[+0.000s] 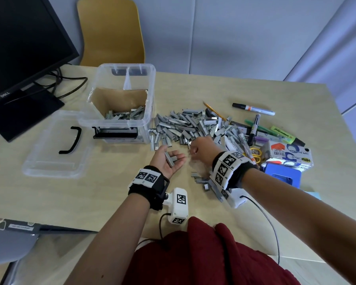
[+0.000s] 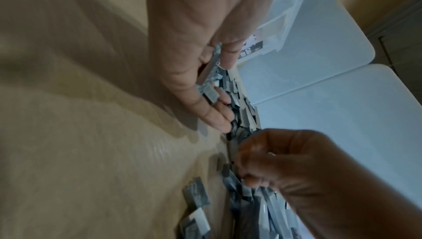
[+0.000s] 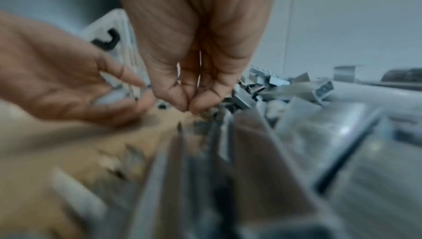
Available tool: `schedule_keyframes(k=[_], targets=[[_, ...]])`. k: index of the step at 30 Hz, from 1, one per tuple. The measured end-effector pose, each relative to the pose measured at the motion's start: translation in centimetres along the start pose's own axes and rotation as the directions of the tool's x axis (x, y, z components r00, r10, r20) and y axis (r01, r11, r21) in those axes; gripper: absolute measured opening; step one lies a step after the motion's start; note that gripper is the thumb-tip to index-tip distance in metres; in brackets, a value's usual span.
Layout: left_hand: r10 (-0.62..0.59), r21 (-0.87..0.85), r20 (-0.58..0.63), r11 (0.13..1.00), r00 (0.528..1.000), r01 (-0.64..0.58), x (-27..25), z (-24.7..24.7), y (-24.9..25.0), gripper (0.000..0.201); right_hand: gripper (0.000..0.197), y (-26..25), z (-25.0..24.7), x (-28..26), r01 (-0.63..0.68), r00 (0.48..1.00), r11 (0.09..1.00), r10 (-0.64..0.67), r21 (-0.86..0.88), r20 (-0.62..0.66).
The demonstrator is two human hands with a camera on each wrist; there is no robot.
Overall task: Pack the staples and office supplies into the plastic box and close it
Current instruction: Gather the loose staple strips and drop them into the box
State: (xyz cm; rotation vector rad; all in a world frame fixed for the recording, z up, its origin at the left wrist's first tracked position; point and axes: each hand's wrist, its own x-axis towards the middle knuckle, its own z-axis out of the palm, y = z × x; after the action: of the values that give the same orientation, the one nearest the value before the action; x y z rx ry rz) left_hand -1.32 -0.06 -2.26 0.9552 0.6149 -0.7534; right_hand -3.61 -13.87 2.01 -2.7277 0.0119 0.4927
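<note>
1. Grey metal everywhere: the staple pile (image 1: 190,125) sits just to the right of the plastic box (image 1: 121,103), nearly touching its right wall. The box is open, with a layer of staples already in the bottom.
2. Left hand (image 1: 169,159) lies palm-up in front of the box's right corner, fingers relaxed, with one staple strip (image 1: 170,159) resting across the palm. The strip's long axis points roughly toward the box.
3. Right hand (image 1: 201,148) is at the near edge of the pile, fingertips (image 3: 194,104) bunched together and pinching at loose staples. Can't make out how many it has actually got, the wrist view is too blurry.
4. My guess is the left hand is acting as a cup and is the nearer one to the box, so it does the dumping, up and over the right wall.
5. Further right of the box, beyond the pile: markers (image 1: 253,109), a green highlighter (image 1: 287,136), a tape dispenser box (image 1: 290,155). All still unpacked.
6. The lid (image 1: 53,149) lies flat to the left of the box, well out of the way. A few stray staples (image 1: 201,181) sit under the right wrist, easy to miss.
</note>
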Motion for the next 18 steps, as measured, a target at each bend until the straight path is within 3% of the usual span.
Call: schedule_keyframes(k=[4,7,9,14,18], targets=[[-0.042,0.008,0.043,0.999,0.998,0.041,0.2,0.8,-0.5,0.038,0.006,-1.9,-1.3,-1.4,0.096,0.995,0.971,-0.092,0.218,-0.03],[-0.083,0.078,0.04,0.994,0.996,0.08,0.1,1.1,-0.6,0.037,0.008,-1.6,-1.7,-1.7,0.109,0.994,0.954,-0.099,0.279,-0.05],[-0.074,0.124,0.026,0.99,0.997,0.07,0.1,0.9,-0.6,0.041,0.009,-0.9,-1.6,-2.0,0.099,0.995,0.977,-0.099,0.187,-0.01],[-0.007,0.133,-0.013,0.991,1.0,0.008,0.4,0.1,-0.3,0.043,0.035,0.0,1.5,-2.7,0.137,0.969,0.985,-0.111,-0.106,0.221],[0.008,0.121,-0.031,0.993,0.999,-0.004,0.1,0.0,-0.4,0.043,0.032,0.0,3.1,-2.4,0.174,0.965,0.965,-0.128,-0.197,0.227]])
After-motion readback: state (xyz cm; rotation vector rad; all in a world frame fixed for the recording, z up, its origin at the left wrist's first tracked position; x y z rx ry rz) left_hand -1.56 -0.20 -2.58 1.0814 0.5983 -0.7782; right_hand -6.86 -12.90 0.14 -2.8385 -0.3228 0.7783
